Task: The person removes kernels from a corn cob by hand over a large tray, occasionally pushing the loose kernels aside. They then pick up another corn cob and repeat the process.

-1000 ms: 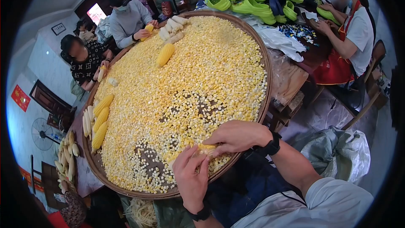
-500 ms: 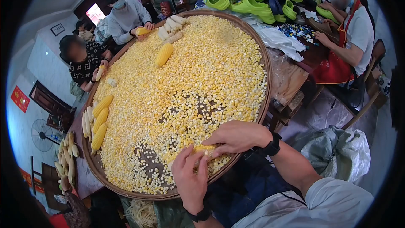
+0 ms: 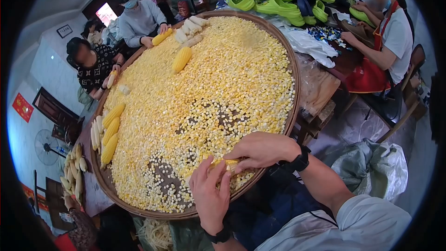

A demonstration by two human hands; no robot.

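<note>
My left hand [image 3: 210,195] and my right hand [image 3: 262,151] meet over the near edge of a big round tray [image 3: 295,111]. Both grip one corn cob [image 3: 229,163], mostly hidden by my fingers. Loose yellow kernels [image 3: 241,74] cover the tray, with dark bottom showing through near my hands. A yellow cob [image 3: 181,60] lies on the kernels toward the far side. Several more yellow cobs [image 3: 110,133] rest at the left rim beside stripped pale cobs [image 3: 95,135].
Two people sit at the tray's far left, holding cobs. Another person [image 3: 395,42] sits at the right by green clogs [image 3: 278,7]. Corn cobs [image 3: 73,172] are piled at lower left. A plastic sack [image 3: 371,167] stands at lower right.
The far person's yellow cob has tilted and shifted slightly right, and that person's hands are now farther apart. My fingers have shifted slightly on the cob.
</note>
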